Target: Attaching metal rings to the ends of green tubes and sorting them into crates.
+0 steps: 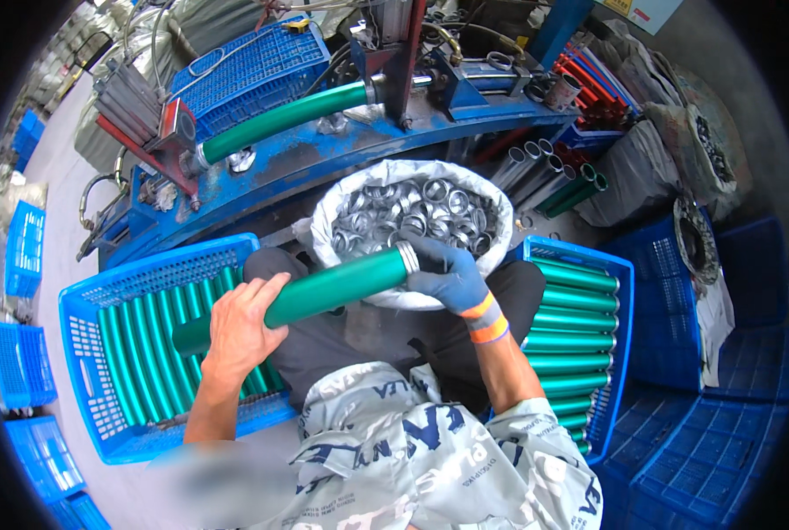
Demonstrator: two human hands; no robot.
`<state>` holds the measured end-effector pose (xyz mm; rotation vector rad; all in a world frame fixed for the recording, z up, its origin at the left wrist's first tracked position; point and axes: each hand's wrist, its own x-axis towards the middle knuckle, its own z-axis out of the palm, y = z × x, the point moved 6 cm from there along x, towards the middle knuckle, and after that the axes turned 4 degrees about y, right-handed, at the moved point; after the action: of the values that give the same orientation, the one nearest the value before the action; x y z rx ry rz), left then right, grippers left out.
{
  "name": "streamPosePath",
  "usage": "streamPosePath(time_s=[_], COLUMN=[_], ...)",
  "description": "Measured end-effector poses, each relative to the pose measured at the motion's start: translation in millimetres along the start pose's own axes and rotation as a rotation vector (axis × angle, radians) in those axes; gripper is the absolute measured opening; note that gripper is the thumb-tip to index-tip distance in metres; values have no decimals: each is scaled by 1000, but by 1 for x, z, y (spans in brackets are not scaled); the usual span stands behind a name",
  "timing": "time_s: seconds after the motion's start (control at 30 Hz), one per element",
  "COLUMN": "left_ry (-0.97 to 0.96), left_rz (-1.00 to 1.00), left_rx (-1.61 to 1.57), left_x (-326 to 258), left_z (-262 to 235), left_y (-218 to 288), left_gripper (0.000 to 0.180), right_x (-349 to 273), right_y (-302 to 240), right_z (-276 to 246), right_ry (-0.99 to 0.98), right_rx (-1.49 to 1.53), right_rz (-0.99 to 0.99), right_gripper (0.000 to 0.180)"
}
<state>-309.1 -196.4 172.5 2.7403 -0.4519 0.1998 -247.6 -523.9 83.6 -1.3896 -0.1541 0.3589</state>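
The person holds one green tube [333,289] across the lap, between two blue crates. Its long axis goes from lower left to upper right. The bare left hand [238,331] is closed around the lower left part of the tube. The right hand [452,278], in a blue-grey glove, is closed on the upper right end, where a shiny metal ring [408,258] sits on the tube. So the ring end lies at the right hand, and this hand is the nearer one to the white sack [409,223] of loose metal rings just behind it. The tube looks smooth and matte, round in section. The left crate [85,353] holds plain green tubes; the right crate [622,291] holds tubes with metal ends.
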Motion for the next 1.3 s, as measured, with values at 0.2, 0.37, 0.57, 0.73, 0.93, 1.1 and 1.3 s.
streamPosePath(time_s=[0.2, 0.37, 0.57, 0.73, 0.93, 1.1, 1.3], left_ry=[164, 352, 610, 649, 636, 713, 762], left_rz=[-204, -423, -453, -649, -728, -729, -691], left_rx=[-298, -988, -1296, -1725, -2002, -1917, -1867], left_x=[-15, -38, -28, -54, -49, -52, -56], left_z=[13, 15, 29, 71, 126, 117, 113], left_y=[-16, -50, -49, -59, -48, -45, -47], left_gripper=[71, 65, 81, 52, 45, 46, 42], right_x=[55, 75, 99, 74, 23, 19, 17], right_y=[31, 113, 201, 155, 75, 53, 48], right_z=[-53, -48, -75, -63, 2, 18, 23], right_ry=[109, 74, 232, 278, 32, 114, 64], right_rx=[228, -1156, -1808, -505, 547, 396, 319], right_rz=[-144, -34, -251, 73, -89, -87, -36], right_gripper=[70, 54, 17, 32, 26, 57, 68])
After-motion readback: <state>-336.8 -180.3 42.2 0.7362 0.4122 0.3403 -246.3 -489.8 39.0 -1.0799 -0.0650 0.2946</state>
